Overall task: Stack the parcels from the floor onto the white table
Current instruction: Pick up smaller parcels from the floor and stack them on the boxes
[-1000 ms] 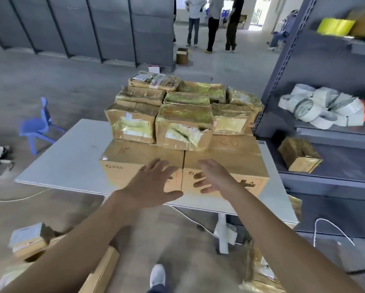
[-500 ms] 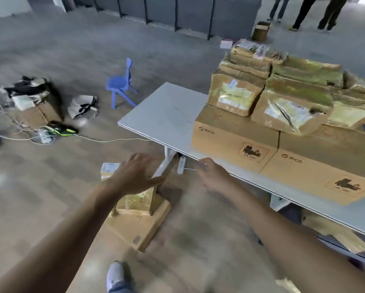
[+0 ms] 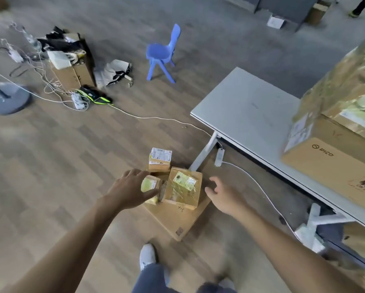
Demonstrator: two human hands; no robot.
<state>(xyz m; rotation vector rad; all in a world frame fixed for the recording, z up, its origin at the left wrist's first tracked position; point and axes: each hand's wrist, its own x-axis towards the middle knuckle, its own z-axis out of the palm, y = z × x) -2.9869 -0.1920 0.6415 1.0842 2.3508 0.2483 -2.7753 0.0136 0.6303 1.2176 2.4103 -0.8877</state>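
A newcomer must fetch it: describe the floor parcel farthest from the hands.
From the white table, follow its left leg down to the parcels on the wooden floor. At their far edge sits a small brown box; unlike the tape-wrapped parcel beside it, a white printed label covers most of its top.

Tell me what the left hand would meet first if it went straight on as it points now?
Most likely the small taped parcel just ahead of the left hand, though depth is unclear.
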